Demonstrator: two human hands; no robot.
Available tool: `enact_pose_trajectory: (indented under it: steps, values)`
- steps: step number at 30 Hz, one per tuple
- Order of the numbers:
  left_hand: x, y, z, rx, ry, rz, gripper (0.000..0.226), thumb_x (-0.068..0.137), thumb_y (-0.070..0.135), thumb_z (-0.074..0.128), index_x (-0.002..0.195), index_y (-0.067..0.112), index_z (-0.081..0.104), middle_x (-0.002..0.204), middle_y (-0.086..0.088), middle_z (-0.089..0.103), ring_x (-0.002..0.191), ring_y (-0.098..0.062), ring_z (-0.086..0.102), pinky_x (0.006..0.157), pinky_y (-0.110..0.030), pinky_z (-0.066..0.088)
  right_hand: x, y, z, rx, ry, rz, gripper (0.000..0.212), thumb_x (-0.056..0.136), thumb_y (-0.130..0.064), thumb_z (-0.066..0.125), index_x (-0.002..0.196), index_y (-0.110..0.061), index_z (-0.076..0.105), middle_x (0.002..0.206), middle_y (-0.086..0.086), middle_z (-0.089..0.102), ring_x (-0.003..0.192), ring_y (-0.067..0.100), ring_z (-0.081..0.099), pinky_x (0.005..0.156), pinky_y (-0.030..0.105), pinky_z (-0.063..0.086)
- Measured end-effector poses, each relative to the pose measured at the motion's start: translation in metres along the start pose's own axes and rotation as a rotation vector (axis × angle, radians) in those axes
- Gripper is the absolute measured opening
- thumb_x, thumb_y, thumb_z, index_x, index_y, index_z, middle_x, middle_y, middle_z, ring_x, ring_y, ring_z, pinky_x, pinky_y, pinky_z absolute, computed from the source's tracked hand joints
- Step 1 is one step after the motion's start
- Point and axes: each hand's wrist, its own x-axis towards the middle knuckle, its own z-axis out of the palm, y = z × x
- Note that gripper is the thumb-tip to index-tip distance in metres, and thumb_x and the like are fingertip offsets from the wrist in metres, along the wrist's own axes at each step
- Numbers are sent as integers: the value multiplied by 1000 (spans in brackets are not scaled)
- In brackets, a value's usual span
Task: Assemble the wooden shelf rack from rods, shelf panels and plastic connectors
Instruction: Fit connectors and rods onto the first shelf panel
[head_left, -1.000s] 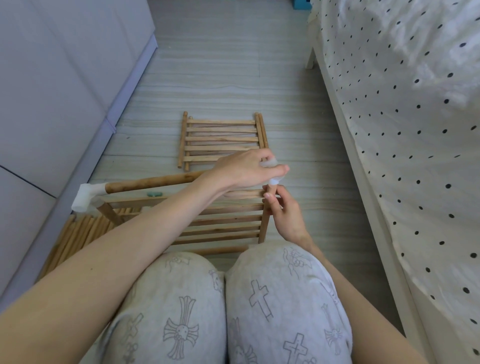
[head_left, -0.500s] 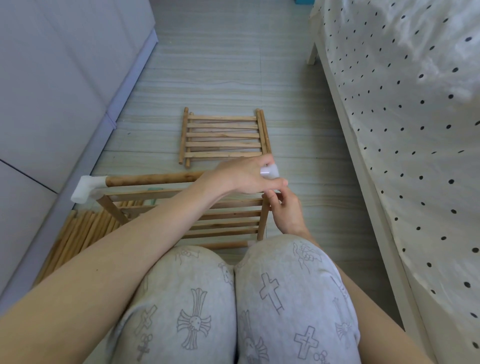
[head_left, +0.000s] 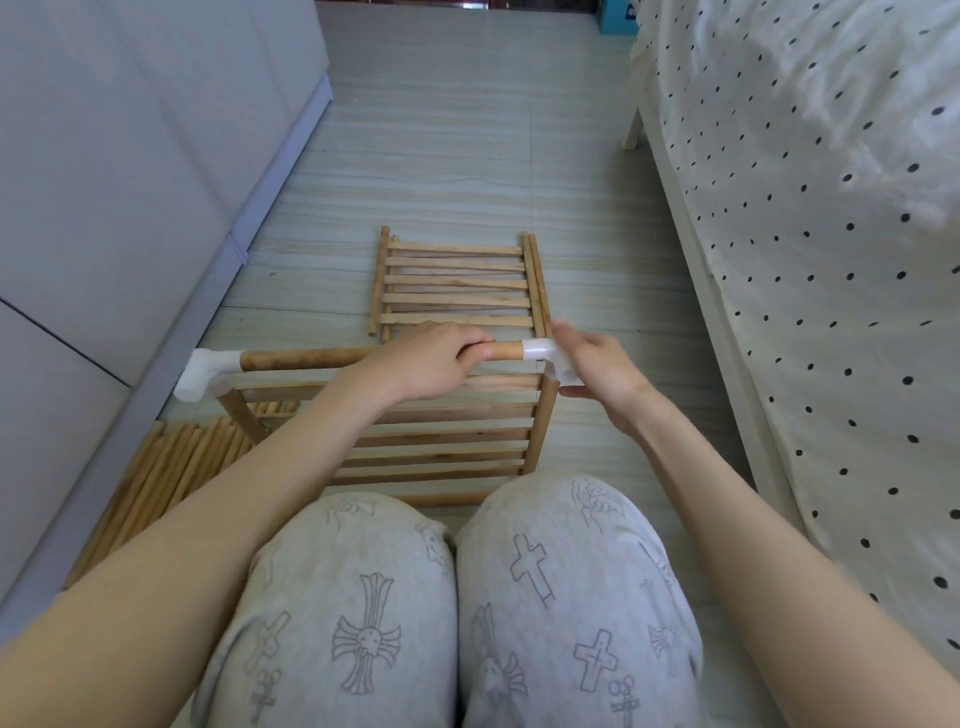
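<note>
1. Left hand (head_left: 431, 361) curls around the top rod (head_left: 306, 359).
2. Right hand (head_left: 597, 364) presses flat-fingered against the white connector (head_left: 545, 356) on the rod's right end.
3. Rack (head_left: 436, 431) stands before the knees (head_left: 457, 597); spare panel (head_left: 457, 283) beyond, loose rods (head_left: 171, 478) left, bed (head_left: 805, 260) right.

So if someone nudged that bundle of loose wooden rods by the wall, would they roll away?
Probably a little. The loose rods look round and smooth, lying on hard floor, so one could roll sideways. Packed side by side, against the wall's base, they likely block each other. Thin wood: probably light and stiff.
</note>
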Motion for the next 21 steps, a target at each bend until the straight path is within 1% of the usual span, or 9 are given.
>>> enact_pose_trajectory:
  steps: [3,5,8,11,13,15,17,19,21]
  values:
    - [-13,-15,-6,50,59,-46,30,101,36,33,78,32,52,78,4,55,78,-20,54,72,-36,44,7,-17,6,-256,16,89,44,99,-41,31,113,-11,59,101,5,64,91,18,54,83,35,49]
    - [-25,-32,-12,143,142,-130,32,100,39,31,86,28,58,81,5,55,82,-19,53,77,-36,43,11,-22,12,-289,67,146,39,99,-35,30,108,-9,58,105,8,64,92,20,54,78,34,51]
    - [-48,-64,-23,303,351,-299,37,99,40,30,89,24,62,87,-2,59,91,-26,54,86,-41,38,15,-24,19,-408,110,158,31,94,-13,31,73,-10,54,93,10,64,87,24,55,82,38,52]
    - [-70,-103,-32,323,501,-500,42,99,35,28,87,14,62,89,-10,60,95,-32,53,86,-42,36,18,-16,21,-527,167,114,31,92,-7,34,66,-14,49,77,3,58,82,22,61,65,33,51]
    - [-80,-120,-34,73,527,-601,47,101,34,25,94,7,63,95,-17,62,98,-35,55,82,-38,39,19,-12,20,-555,180,98,29,94,-12,36,68,-15,49,75,2,58,73,19,60,58,31,48]
    - [-85,-127,-33,-295,532,-688,49,102,34,24,101,4,63,86,-18,64,95,-35,59,82,-36,43,18,-12,19,-503,180,109,28,92,-14,37,69,-13,52,72,1,59,75,21,62,68,37,54]
    - [-89,-127,-33,-594,521,-771,49,102,38,25,103,4,61,70,-13,59,76,-30,58,69,-32,45,17,-13,17,-434,184,129,27,91,-18,38,73,-12,57,72,2,64,82,23,65,81,41,55]
    - [-91,-128,-34,-849,442,-820,50,102,41,26,107,5,59,81,-17,60,71,-23,56,58,-29,44,15,-16,14,-363,207,152,27,91,-23,39,81,-9,60,80,7,69,88,25,65,85,43,54]
    - [-92,-126,-33,-965,377,-828,50,102,42,27,107,5,60,103,-19,60,85,-25,59,66,-29,49,13,-17,9,-325,167,170,24,93,-19,37,85,-9,57,89,10,70,90,23,65,82,39,54]
